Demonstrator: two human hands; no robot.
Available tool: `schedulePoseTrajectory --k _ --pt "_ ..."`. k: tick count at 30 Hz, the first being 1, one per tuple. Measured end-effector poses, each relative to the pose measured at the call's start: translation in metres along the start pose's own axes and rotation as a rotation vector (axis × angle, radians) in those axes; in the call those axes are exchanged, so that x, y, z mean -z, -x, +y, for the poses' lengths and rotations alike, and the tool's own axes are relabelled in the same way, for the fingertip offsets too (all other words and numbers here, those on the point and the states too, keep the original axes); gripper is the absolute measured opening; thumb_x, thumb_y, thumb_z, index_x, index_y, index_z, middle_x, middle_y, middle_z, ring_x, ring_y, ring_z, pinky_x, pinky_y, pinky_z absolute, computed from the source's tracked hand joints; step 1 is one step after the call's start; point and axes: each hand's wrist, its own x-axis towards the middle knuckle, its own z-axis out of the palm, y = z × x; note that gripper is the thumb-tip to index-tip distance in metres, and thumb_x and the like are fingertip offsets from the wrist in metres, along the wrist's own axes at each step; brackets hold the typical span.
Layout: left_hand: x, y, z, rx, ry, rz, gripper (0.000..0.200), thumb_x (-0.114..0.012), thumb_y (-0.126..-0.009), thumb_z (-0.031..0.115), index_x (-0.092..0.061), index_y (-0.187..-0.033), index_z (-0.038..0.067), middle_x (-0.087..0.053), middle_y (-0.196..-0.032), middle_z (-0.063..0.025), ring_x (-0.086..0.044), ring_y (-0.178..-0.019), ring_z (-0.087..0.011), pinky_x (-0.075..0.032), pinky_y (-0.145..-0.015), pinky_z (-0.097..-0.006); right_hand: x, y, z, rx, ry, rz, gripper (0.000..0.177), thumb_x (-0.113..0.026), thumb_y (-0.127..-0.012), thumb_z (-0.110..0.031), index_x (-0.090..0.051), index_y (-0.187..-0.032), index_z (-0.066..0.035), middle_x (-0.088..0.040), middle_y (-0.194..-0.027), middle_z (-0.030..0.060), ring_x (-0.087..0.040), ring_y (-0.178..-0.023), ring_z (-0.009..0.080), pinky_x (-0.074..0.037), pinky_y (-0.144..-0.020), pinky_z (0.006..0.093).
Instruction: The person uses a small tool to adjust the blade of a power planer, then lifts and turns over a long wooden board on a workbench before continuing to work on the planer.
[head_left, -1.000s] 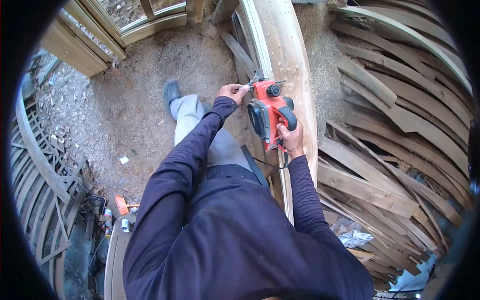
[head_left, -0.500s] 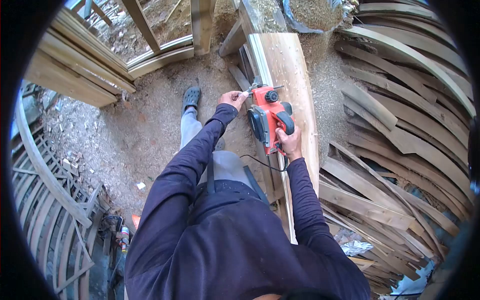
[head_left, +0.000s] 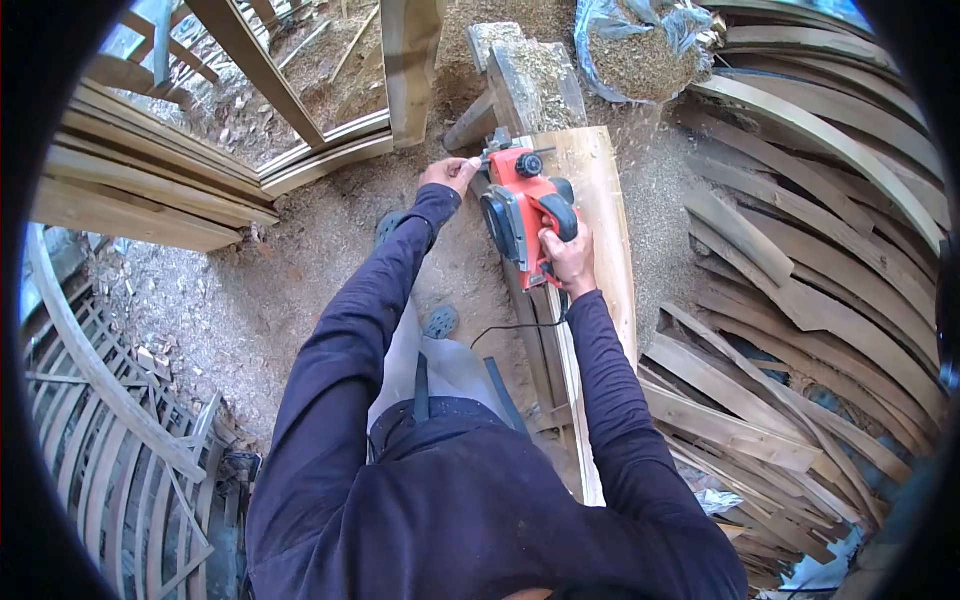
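The red planer (head_left: 525, 215) sits on the edge of a long plank (head_left: 600, 190), close to its far end at 12 o'clock. The right hand (head_left: 568, 258) is closed round the rear handle. The left hand (head_left: 447, 172) pinches the planer's front at 10 o'clock. The planing stroke looks nearly run out, and finishing it calls for level pressure off the end. Curved slats (head_left: 820, 250) lie at 3 o'clock.

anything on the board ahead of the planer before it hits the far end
Nothing visible: the short stretch of board ahead of the planer is bare. The sawdust-covered block lies past its end.
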Motion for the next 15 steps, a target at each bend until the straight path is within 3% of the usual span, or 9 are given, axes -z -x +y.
schedulePoseTrajectory --k 3,4,6,8,11,12,14,15 --pt "0.014 -0.049 0.004 0.037 -0.041 0.013 0.046 -0.067 -0.082 0.05 -0.072 -0.098 0.007 -0.072 -0.085 -0.0086 -0.067 -0.078 -0.0163 -0.051 -0.076 -0.0295 -0.016 -0.04 -0.025 0.042 0.025 -0.005 0.025 -0.065 -0.07 -0.008 -0.064 -0.094 -0.001 -0.065 -0.084 0.0096 -0.062 -0.077 0.0197 -0.049 -0.073 0.0329" --pt "0.02 -0.062 0.013 -0.025 0.089 0.014 0.046 -0.066 -0.086 0.045 -0.071 -0.098 0.001 -0.069 -0.084 -0.0022 -0.06 -0.075 -0.0107 -0.049 -0.073 -0.0272 -0.025 -0.056 -0.032 0.058 0.001 -0.017 0.026 -0.064 -0.071 -0.009 -0.064 -0.096 -0.001 -0.065 -0.085 0.0104 -0.062 -0.076 0.02 -0.049 -0.073 0.0334" --pt "0.034 -0.098 0.026 -0.002 0.126 -0.012 0.05 -0.065 -0.086 0.049 -0.071 -0.097 0.0 -0.068 -0.082 -0.0025 -0.06 -0.074 -0.0112 -0.049 -0.072 -0.0276 -0.036 -0.089 -0.048 0.193 0.044 -0.027 0.028 -0.063 -0.073 -0.011 -0.065 -0.099 -0.003 -0.065 -0.081 0.0084 -0.062 -0.072 0.02 -0.05 -0.069 0.0343" --pt "0.062 -0.088 0.077 -0.033 -0.042 0.028 0.058 -0.063 -0.085 0.054 -0.069 -0.097 -0.003 -0.069 -0.085 -0.0048 -0.061 -0.076 -0.0113 -0.05 -0.072 -0.0277 -0.046 -0.104 -0.076 0.02 0.001 -0.107 0.03 -0.062 -0.073 -0.011 -0.064 -0.101 -0.002 -0.066 -0.082 0.0079 -0.062 -0.073 0.0196 -0.05 -0.068 0.0348" --pt "0.086 -0.097 0.063 -0.074 -0.125 0.072 0.055 -0.062 -0.087 0.05 -0.068 -0.104 -0.003 -0.069 -0.093 -0.0064 -0.063 -0.082 -0.0122 -0.05 -0.076 -0.0275 -0.063 -0.081 -0.078 0.217 -0.003 -0.052 0.025 -0.063 -0.073 -0.013 -0.063 -0.096 -0.003 -0.065 -0.077 0.0065 -0.062 -0.069 0.0173 -0.05 -0.067 0.0336" --pt "0.096 -0.086 0.051 -0.105 -0.062 -0.021 0.052 -0.062 -0.089 0.046 -0.066 -0.109 -0.002 -0.068 -0.098 -0.0071 -0.063 -0.086 -0.0127 -0.05 -0.079 -0.0275 -0.065 -0.06 -0.079 0.338 -0.018 0.014 0.022 -0.065 -0.073 -0.013 -0.062 -0.092 -0.002 -0.064 -0.073 0.0056 -0.062 -0.068 0.0171 -0.051 -0.067 0.0331" --pt "0.108 -0.038 0.036 -0.189 0.074 -0.136 0.043 -0.062 -0.092 0.034 -0.063 -0.116 -0.001 -0.067 -0.105 -0.0072 -0.063 -0.089 -0.0127 -0.05 -0.082 -0.0263 -0.06 -0.008 -0.074 0.369 0.056 -0.01 0.021 -0.068 -0.073 -0.013 -0.061 -0.089 -0.001 -0.063 -0.071 0.006 -0.063 -0.068 0.018 -0.051 -0.067 0.0335" --pt "0.114 0.004 0.041 -0.214 0.066 -0.126 0.038 -0.064 -0.091 0.031 -0.065 -0.113 0.0 -0.068 -0.099 -0.0051 -0.063 -0.083 -0.0108 -0.051 -0.077 -0.0256 -0.055 0.026 -0.076 0.297 0.042 -0.033 0.023 -0.069 -0.073 -0.014 -0.061 -0.09 -0.001 -0.063 -0.072 0.0075 -0.063 -0.068 0.0196 -0.051 -0.067 0.0337"
